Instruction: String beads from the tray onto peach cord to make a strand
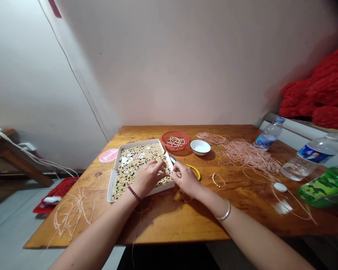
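My left hand (151,177) is over the right part of a white tray (116,165) filled with small cream, black and a few green beads. Its thumb and fingers are bent together in a pinch; what lies between them is too small to make out. Close by, at the tray's right edge, my right hand (185,180) has its fingers closed in a pinch on a thin pinkish cord, which loops down onto the table below it. A yellow curved handle (196,170) shows just behind my right hand. A short beaded strand (215,181) on a cord lies to its right.
Behind the hands stand a red basket (163,144) of beaded strands and a white bowl (200,147). Bundled pink cords (245,155) spread rightward, before several plastic bottles (266,137). Loose cords (73,213) and a pink number disc (108,155) lie left.
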Demonstrator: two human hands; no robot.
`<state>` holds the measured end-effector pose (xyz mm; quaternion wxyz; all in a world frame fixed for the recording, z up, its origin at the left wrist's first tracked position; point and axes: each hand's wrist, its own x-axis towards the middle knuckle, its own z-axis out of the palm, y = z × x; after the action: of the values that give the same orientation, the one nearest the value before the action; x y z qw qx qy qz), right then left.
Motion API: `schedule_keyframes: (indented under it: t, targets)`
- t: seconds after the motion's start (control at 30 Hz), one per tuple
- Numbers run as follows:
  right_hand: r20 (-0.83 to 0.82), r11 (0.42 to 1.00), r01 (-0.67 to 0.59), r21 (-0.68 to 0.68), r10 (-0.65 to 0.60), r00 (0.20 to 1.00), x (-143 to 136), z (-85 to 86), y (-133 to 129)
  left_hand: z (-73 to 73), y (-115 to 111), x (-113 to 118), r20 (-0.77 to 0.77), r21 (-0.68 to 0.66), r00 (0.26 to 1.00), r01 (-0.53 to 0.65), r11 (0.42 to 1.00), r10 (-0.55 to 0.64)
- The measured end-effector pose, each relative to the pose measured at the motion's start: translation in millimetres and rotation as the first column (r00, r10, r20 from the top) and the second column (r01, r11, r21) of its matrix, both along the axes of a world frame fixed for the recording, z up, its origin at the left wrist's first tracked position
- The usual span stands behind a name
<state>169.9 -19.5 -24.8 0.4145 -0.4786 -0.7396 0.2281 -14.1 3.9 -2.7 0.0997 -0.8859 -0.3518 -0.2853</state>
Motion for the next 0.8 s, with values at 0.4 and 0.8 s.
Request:
schedule_keyframes:
  t: [0.4, 0.8]
  targets:
    - [-0.022, 1.000, -0.010, 0.002, 0.010, 1.000, -3.4, -2.3, -1.7, -0.4, -0.3, 1.9, 0.167, -0.260, 0.986, 0.054, 0.964, -0.010]
    - [-0.496, 0.851, -0.238, -0.468, -0.030, 0.868, -5.6, -10.7, 15.4, 2.5, -0.4, 1.1, 0.102, -0.308, 0.994, 0.063, 0.949, -0.033]
